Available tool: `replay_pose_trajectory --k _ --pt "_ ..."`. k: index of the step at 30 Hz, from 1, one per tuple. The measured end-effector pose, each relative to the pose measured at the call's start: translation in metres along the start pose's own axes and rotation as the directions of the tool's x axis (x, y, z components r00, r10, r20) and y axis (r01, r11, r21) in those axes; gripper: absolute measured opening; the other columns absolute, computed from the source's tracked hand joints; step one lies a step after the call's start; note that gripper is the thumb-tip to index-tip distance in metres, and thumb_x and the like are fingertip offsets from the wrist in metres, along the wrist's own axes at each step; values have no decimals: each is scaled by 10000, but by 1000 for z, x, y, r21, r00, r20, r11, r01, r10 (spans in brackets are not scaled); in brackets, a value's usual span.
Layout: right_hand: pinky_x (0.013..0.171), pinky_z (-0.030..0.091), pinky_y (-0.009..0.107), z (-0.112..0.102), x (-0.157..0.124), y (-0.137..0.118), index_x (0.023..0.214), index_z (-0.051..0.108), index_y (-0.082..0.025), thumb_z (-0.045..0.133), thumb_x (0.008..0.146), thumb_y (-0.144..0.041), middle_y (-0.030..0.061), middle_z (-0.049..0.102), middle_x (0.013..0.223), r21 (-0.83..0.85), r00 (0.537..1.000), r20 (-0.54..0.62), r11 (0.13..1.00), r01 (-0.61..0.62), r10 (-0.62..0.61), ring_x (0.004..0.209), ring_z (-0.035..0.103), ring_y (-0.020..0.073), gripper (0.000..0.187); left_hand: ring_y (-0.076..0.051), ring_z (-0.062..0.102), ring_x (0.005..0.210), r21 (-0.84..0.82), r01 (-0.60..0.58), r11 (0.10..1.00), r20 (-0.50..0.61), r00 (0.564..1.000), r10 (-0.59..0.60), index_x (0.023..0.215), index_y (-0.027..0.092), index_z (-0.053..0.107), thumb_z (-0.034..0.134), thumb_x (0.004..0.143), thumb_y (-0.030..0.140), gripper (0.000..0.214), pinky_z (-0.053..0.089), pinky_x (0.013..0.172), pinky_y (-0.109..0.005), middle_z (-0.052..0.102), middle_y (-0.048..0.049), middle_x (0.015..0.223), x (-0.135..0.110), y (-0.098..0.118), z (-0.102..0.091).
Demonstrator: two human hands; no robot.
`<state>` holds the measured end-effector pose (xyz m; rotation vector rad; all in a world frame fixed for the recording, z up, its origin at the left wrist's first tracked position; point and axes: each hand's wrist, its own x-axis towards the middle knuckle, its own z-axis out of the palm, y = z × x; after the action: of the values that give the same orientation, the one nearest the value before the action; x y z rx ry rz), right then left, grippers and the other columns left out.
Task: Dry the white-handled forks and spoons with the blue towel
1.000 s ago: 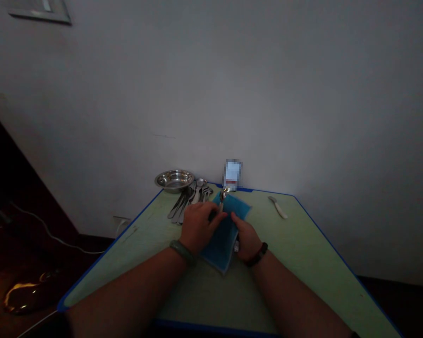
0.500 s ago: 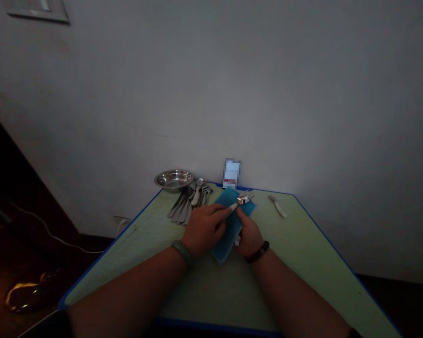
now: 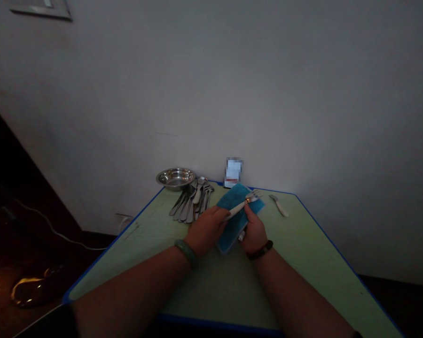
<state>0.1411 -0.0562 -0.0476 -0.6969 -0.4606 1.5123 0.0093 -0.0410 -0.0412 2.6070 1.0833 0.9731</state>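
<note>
My left hand (image 3: 208, 228) is closed on the pale handle of a fork (image 3: 237, 209), whose metal tines point up and to the right. Behind the fork lies a blue cloth (image 3: 229, 237), held by my right hand (image 3: 254, 231). The right thumb presses near the neck of the fork, and the other right fingers are hidden behind the cloth. A small white tag shows at the cloth's edge beside the right palm. To the right, apart from both hands, a knife (image 3: 279, 206) with a pale handle rests on the table.
Several spoons and other metal cutlery (image 3: 188, 206) lie in a pile left of my hands. A steel bowl (image 3: 176, 179) stands at the back left corner of the green table (image 3: 303, 263). A phone with a lit screen (image 3: 233, 172) leans against the wall (image 3: 211, 84).
The fork and cloth have shifted slightly up and to the right with my hands. More of the fork's handle and tines now shows, and the fork head has turned.
</note>
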Motion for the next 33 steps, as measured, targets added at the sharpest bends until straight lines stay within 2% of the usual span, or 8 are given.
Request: replay_pose_trajectory --k 2,9,16,20,24,33 --pt "639 489 268 2 -2 -3 864 582 -211 515 705 -390 -6 670 790 14 999 -39 1000 7 -7 756 613 145 248 -164 508 818 -21 -10 1000 22 1000 10 939 200 555 422 764 186 220 412 718 -292 551 -50 879 0 0 0" --pt "567 488 261 2 0 -4 852 588 -190 444 747 -371 10 672 755 50 999 -15 998 -30 30 699 619 150 253 -169 507 935 -60 -71 996 62 995 75 1060 202 533 396 789 184 304 403 821 -314 566 -60 1022 1 -6 5" --pt "573 487 245 -1 4 0 811 597 -184 496 725 -339 0 672 725 41 995 -84 998 50 -46 637 614 131 204 -171 494 971 -90 -85 992 74 993 92 1140 202 478 398 788 180 362 405 839 -322 513 -68 1115 -1 -2 8" --pt "615 480 252 -5 6 7 865 588 -184 520 708 -346 -11 667 748 16 999 -41 1000 8 -7 679 607 129 235 -149 493 956 -76 -83 994 33 996 85 1106 194 497 384 794 159 334 401 845 -291 532 -58 1071 0 1 6" --pt "649 466 258 -8 7 13 916 580 -183 537 688 -376 2 659 834 -76 997 57 996 56 -52 744 597 136 301 -150 502 915 -42 -47 998 1 999 47 1065 201 507 393 799 196 290 406 824 -297 567 -39 1001 0 0 3" --pt "576 441 252 -12 8 15 834 599 -177 559 659 -377 -4 642 685 -220 996 71 973 75 -60 653 583 136 269 -159 511 859 64 -108 992 -43 993 111 1083 226 531 399 806 265 309 406 761 -303 585 -50 945 0 -4 3"
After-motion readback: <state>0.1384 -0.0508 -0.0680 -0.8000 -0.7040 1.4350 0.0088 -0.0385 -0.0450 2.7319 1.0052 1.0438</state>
